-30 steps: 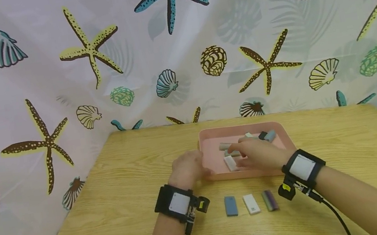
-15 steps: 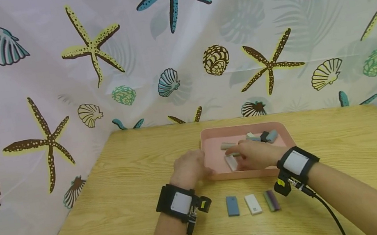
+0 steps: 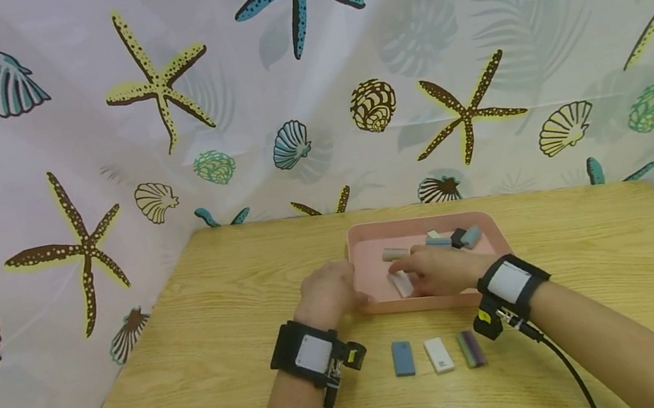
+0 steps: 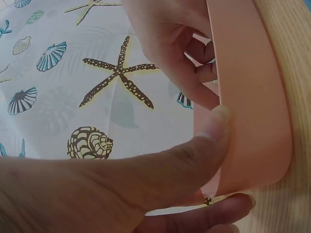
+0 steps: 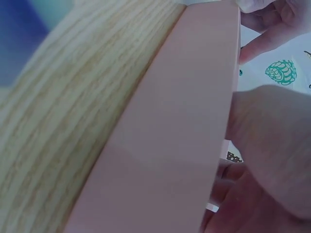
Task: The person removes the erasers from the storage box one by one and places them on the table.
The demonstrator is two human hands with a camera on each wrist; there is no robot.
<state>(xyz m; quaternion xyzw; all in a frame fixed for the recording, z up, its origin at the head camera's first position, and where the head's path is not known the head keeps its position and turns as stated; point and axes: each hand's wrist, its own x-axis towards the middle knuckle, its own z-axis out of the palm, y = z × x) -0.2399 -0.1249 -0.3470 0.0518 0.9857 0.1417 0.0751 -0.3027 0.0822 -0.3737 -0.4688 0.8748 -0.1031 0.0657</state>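
A shallow pink tray [image 3: 366, 244] stands on the table with several small eraser-like blocks in it. My left hand [image 3: 329, 292] grips its left front corner; in the left wrist view the thumb [image 4: 214, 128] presses on the rim and the fingers lie outside the wall. My right hand [image 3: 441, 268] reaches into the tray with curled fingers, close to a white block [image 3: 402, 284]. The tray wall hides most of those fingers in the right wrist view, so whether they pinch a block cannot be told. Behind the hand lie a grey-brown block [image 3: 395, 253] and a blue block [image 3: 439, 241].
In front of the tray, a dark blue block [image 3: 402, 358], a white block [image 3: 439, 355] and a striped green-purple block [image 3: 471, 349] lie in a row. A black block [image 3: 457, 238] and a grey-blue block [image 3: 472, 237] sit at the tray's back right. A patterned curtain [image 3: 320, 162] hangs behind.
My right hand has moved slightly left and lower into the tray, and its fingers now cover a grey-green block seen earlier. The left hand keeps its hold on the tray.
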